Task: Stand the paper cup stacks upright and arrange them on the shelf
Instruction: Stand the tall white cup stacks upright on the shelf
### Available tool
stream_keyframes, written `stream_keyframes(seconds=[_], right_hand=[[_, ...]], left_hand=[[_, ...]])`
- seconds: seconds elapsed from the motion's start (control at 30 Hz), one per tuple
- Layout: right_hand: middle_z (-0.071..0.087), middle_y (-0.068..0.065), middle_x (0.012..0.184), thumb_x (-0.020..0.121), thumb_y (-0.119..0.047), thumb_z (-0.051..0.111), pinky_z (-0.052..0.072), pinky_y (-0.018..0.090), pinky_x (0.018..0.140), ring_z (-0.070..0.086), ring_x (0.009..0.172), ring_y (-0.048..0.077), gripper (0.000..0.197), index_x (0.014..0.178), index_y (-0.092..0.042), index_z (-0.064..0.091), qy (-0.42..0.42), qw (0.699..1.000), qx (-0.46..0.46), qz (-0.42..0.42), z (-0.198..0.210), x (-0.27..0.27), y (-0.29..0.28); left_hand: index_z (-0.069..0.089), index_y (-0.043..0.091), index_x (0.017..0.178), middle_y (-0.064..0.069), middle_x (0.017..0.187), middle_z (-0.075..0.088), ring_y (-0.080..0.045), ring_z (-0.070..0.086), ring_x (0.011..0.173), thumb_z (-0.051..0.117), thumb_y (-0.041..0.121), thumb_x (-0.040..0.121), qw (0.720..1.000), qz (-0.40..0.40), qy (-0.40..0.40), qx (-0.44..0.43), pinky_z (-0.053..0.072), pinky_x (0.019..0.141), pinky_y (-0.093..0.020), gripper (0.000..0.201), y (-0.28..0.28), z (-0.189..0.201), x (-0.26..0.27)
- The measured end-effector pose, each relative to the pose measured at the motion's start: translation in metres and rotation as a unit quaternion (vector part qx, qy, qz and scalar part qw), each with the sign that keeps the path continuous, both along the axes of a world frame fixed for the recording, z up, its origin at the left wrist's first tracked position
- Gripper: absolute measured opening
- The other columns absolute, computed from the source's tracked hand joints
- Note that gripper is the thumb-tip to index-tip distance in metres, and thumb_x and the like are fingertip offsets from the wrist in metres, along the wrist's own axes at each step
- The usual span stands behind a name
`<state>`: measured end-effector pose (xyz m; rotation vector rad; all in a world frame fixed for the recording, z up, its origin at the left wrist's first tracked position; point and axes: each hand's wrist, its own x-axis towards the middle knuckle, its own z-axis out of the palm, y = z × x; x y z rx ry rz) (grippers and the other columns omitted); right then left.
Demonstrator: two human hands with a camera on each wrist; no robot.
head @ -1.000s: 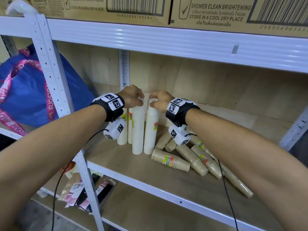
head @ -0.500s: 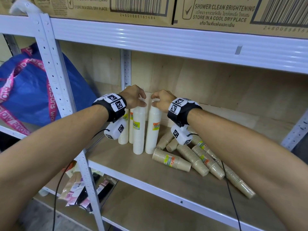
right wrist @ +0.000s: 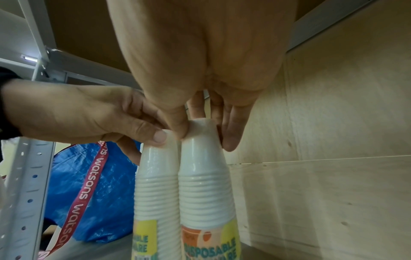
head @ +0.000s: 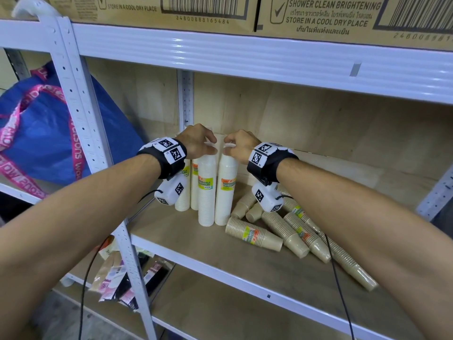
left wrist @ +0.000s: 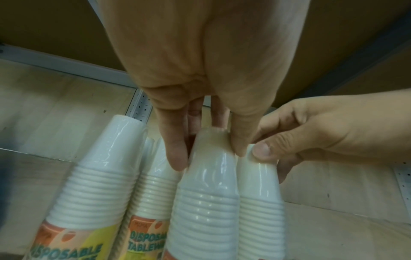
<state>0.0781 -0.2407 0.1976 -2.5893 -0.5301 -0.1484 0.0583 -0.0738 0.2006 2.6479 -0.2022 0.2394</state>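
On the wooden shelf (head: 196,253), toward its left end, four tall white paper cup stacks wrapped in clear film stand upright, long axes vertical, closed cup bottoms pointing up and yellow-and-orange labels facing forward. The left hand (head: 196,143) pinches the top of the front-left white stack (head: 206,192) between thumb and fingers, and the right hand (head: 239,147) pinches the top of the front-right white stack (head: 225,192) the same way; the two stacks stand side by side, touching or nearly so. From the left wrist view, the two rear white stacks (left wrist: 100,176) stand just behind and to the left of the held pair. Just to the right, several brown paper cup stacks (head: 282,229) lie on their sides on the shelf board, long axes running roughly front to back and fanned outward, some overlapping. Cardboard boxes (head: 171,8) sit on the shelf above. A blue woven bag with pink straps (head: 49,133) hangs beyond the white metal upright (head: 81,106) at left.
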Motion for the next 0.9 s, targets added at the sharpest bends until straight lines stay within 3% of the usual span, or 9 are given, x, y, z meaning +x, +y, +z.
stream_keyframes(seconds=[0.17, 0.47, 0.67, 0.9], right_hand=[[0.053, 0.004, 0.141, 0.088, -0.02, 0.063, 0.037, 0.023, 0.096, 0.05, 0.129, 0.023, 0.047, 0.135, -0.017, 0.056, 0.008, 1.0, -0.003, 0.018, 0.0, 0.001, -0.003], [0.057, 0.008, 0.134, 0.087, -0.022, 0.068, 0.043, 0.028, 0.096, 0.055, 0.121, 0.025, 0.042, 0.127, -0.012, 0.062, 0.01, 1.0, -0.006, 0.024, 0.0, 0.006, -0.001], [0.062, 0.007, 0.116, 0.082, -0.024, 0.071, 0.042, 0.026, 0.078, 0.059, 0.103, 0.022, 0.033, 0.113, -0.013, 0.068, 0.009, 0.998, -0.027, 0.048, 0.01, 0.008, 0.007], [0.059, -0.001, 0.107, 0.079, -0.029, 0.073, 0.043, 0.025, 0.076, 0.057, 0.096, 0.016, 0.034, 0.11, -0.015, 0.068, 0.001, 0.998, -0.018, 0.068, 0.022, 0.005, 0.03]], left_hand=[[0.062, 0.022, 0.129, 0.0, 0.133, 0.057, -0.018, 0.054, 0.118, 0.067, 0.03, 0.087, 0.999, -0.018, 0.016, 0.025, 0.044, 0.091, -0.029, 0.043, 0.001, 0.001, 0.0], [0.067, 0.018, 0.119, -0.005, 0.117, 0.062, -0.025, 0.067, 0.091, 0.073, 0.03, 0.085, 0.999, -0.019, 0.038, 0.017, 0.06, 0.072, -0.034, 0.038, -0.003, 0.005, 0.005], [0.07, 0.019, 0.111, -0.005, 0.107, 0.065, -0.027, 0.071, 0.084, 0.076, 0.027, 0.082, 0.995, -0.024, 0.087, 0.049, 0.061, 0.065, -0.033, 0.031, 0.0, 0.022, 0.005], [0.072, 0.021, 0.101, -0.006, 0.098, 0.067, -0.025, 0.073, 0.08, 0.081, 0.025, 0.078, 0.992, -0.001, 0.119, 0.047, 0.062, 0.072, -0.034, 0.025, 0.022, 0.042, 0.003]])
